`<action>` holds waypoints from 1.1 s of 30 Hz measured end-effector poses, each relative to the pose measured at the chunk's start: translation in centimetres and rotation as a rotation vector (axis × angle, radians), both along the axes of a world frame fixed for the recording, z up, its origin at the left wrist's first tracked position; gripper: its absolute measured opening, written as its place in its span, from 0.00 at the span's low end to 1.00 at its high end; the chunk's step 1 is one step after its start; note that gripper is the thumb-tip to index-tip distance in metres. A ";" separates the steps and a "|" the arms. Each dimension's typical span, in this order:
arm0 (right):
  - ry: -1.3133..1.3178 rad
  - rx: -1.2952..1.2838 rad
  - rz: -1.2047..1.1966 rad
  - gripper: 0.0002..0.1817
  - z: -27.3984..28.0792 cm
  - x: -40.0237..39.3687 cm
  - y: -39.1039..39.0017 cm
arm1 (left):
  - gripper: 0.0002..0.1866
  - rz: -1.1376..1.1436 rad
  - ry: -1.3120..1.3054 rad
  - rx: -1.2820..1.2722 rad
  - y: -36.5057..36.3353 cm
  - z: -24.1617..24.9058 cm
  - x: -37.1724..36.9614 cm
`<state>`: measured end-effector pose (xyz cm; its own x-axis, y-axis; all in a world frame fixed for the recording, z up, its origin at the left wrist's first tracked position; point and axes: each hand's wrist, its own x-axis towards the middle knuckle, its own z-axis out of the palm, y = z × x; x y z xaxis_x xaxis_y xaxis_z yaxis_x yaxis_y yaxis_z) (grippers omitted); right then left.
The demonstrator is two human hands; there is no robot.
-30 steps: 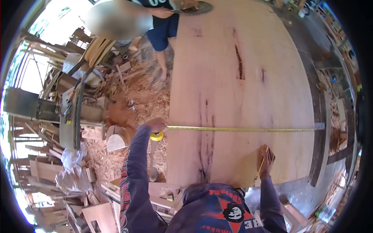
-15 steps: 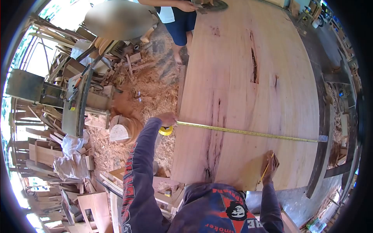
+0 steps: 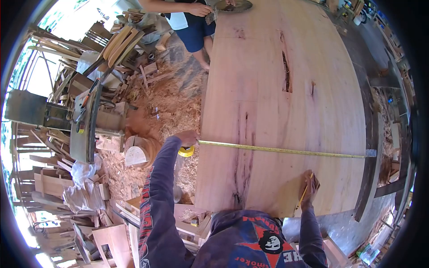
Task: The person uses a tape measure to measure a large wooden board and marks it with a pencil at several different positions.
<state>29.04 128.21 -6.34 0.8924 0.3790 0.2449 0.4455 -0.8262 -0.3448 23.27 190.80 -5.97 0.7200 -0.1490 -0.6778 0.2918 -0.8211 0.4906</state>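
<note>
A wide wooden tabletop [image 3: 326, 89] with dark cracks lies in front of me. At its left edge my left hand [image 3: 187, 137] is closed on a yellow tape measure [image 3: 186, 152]. The pulled-out tape blade [image 3: 277, 149] runs straight across the wood, its end tab at the right edge. My right hand [image 3: 311, 190] rests on the near part of the wood, below the blade. Its fingers are wrapped round a yellow pencil [image 3: 303, 196], which slants down towards me.
Another person [image 3: 194, 33] stands at the far left side, holding a tool by a round dark tray [image 3: 233, 5]. Left are a machine table [image 3: 82, 134], stacked offcuts [image 3: 120, 42], a round wood block [image 3: 136, 152] and sawdust [image 3: 174, 111]. A dark beam [image 3: 370, 178] runs along the right.
The view has shifted slightly, so the tabletop appears a little further left. The other person's hand has lowered the tool slightly. My hands keep their grips on the tape measure and pencil.
</note>
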 end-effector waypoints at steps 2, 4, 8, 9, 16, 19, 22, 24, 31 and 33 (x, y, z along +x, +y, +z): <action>0.029 -0.019 -0.009 0.13 -0.2 0.0 -0.2 | 0.11 0.007 0.000 0.008 0.3 -0.6 -0.1; 0.028 -0.018 0.000 0.12 -0.3 0.1 -0.3 | 0.12 0.061 0.018 0.010 0.4 -1.1 -0.5; 0.275 0.470 -0.294 0.12 -4.4 -0.5 -1.6 | 0.15 -0.249 -0.013 0.149 0.1 0.6 0.1; 0.205 0.456 -0.274 0.13 -3.8 -0.4 -2.4 | 0.14 -0.134 -0.192 -0.015 0.9 -0.6 -1.1; 0.540 1.033 -0.316 0.15 2.1 6.4 -1.4 | 0.10 0.202 0.000 -0.164 5.4 -6.6 -4.0; 0.684 1.024 -0.241 0.14 3.7 9.2 -1.2 | 0.09 0.171 0.033 -0.097 1.4 -1.6 -1.4; 0.811 0.854 -0.113 0.13 3.7 11.1 -1.6 | 0.08 0.105 0.078 0.030 -0.3 1.3 -0.2; 0.848 0.714 -0.039 0.11 3.6 12.1 -1.8 | 0.09 0.116 0.138 0.071 -0.2 1.2 -0.2; 0.821 0.504 0.012 0.08 3.4 13.9 -0.3 | 0.08 0.265 0.133 -0.093 0.2 0.3 -0.9; 0.817 0.517 0.009 0.07 3.1 14.2 -0.3 | 0.08 0.328 0.154 -0.117 -0.5 1.5 -0.4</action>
